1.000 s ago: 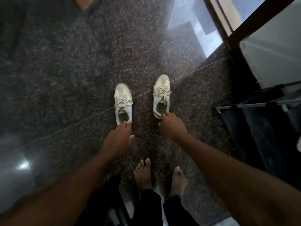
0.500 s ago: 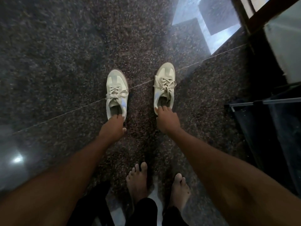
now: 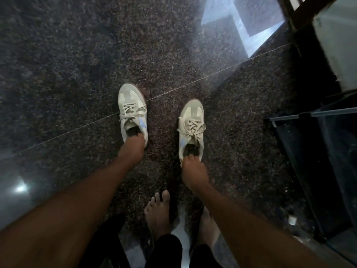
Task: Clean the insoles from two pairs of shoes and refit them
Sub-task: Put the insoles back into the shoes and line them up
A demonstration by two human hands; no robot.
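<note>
Two cream lace-up sneakers with pale blue side marks are held by their heels over the dark speckled floor, toes pointing away from me. My left hand (image 3: 133,147) has its fingers hooked into the heel opening of the left sneaker (image 3: 131,109) and holds it. My right hand (image 3: 193,171) grips the heel rim of the right sneaker (image 3: 191,124), fingertips inside the opening. Whether they touch the floor or hang just above it cannot be told. No insoles are visible; the shoe interiors are dark.
My two bare feet (image 3: 158,215) stand on the polished granite floor (image 3: 77,74) below the shoes. A dark rack with a metal bar (image 3: 313,113) sits at the right. A door frame and bright floor patch (image 3: 251,22) lie at the upper right.
Both hands went from touching the heels to gripping them. The left shoe now sits farther up and the right shoe lower in view; the shoes are farther apart.
</note>
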